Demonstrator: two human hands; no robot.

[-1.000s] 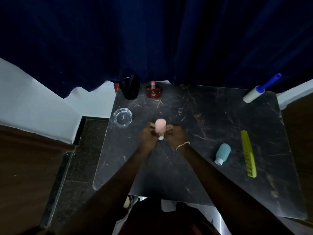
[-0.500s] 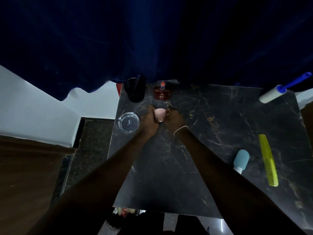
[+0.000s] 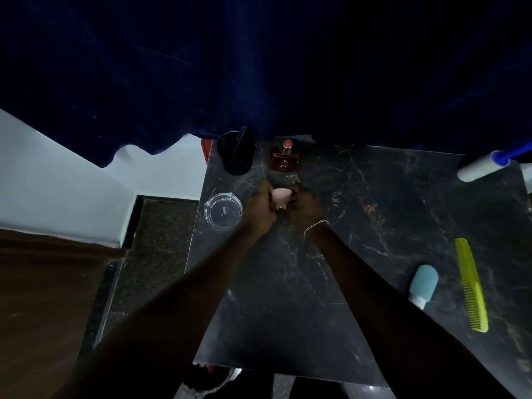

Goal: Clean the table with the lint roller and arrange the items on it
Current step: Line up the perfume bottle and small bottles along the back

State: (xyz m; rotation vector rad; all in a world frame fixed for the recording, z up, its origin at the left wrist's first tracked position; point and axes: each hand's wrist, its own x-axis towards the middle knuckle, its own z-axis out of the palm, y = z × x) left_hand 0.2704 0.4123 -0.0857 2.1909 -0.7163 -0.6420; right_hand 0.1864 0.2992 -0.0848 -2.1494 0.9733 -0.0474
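A small pink bottle stands upside down, cap on the dark marble table, near the back left. My left hand grips it from the left and my right hand from the right. Just behind it sits a brown perfume bottle with a red cap. The white lint roller with a blue handle lies at the back right corner, far from both hands.
A black cup stands at the back left corner, a glass ashtray at the left edge. A light blue bottle and a yellow comb lie at the right. A dark blue curtain hangs behind.
Both hands carried the pink bottle away from me toward the back left and set it down near the perfume bottle. The camera view shifted left.
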